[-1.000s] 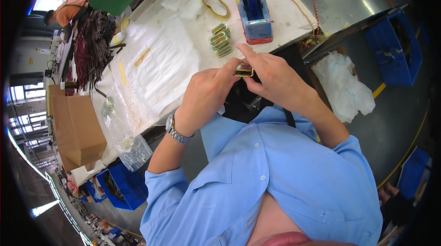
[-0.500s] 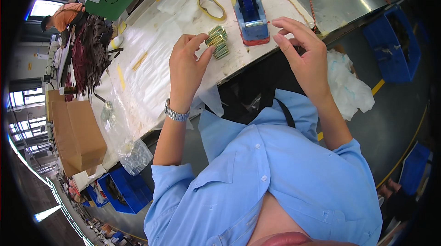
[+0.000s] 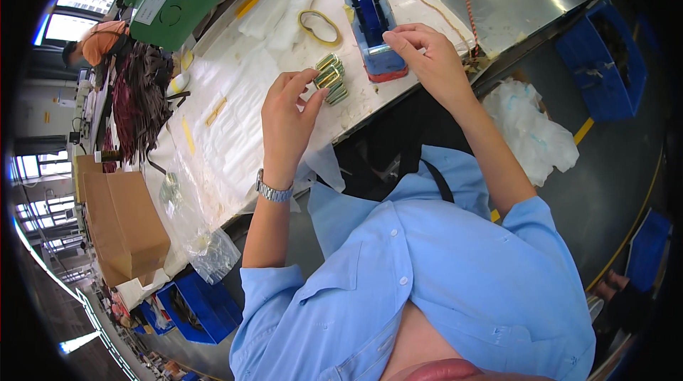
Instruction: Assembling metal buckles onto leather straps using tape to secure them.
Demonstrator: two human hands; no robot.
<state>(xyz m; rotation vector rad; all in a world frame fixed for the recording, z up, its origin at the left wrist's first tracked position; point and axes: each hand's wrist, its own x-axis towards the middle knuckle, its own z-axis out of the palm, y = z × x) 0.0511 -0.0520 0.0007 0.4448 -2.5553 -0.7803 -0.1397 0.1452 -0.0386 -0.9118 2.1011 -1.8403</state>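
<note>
My left hand (image 3: 288, 118) has its thumb and fingertips closed at the near left side of a bundle of gold-coloured metal rectangular rings (image 3: 331, 81). The rings lie side by side, slightly fanned, over the table near its front edge. To their right stands a light blue tape dispenser (image 3: 386, 61) with a red base and a dark blue wheel. At its front end my right hand (image 3: 437, 61) pinches with thumb and forefinger; the tape end there is mostly hidden by the fingers.
A yellowish tape roll (image 3: 319, 27) lies behind the rings on the white worktable (image 3: 235, 189). Clear plastic wrap, a green machine housing (image 3: 167, 4) and dark hanging strips (image 3: 135, 103) are to the left. A cardboard box (image 3: 124, 224) and blue bins (image 3: 601, 61) stand around. Another person bends at far left.
My right hand has moved left to the front of the dispenser, and its spread fingers have closed into a pinch. The left hand stays at the rings.
</note>
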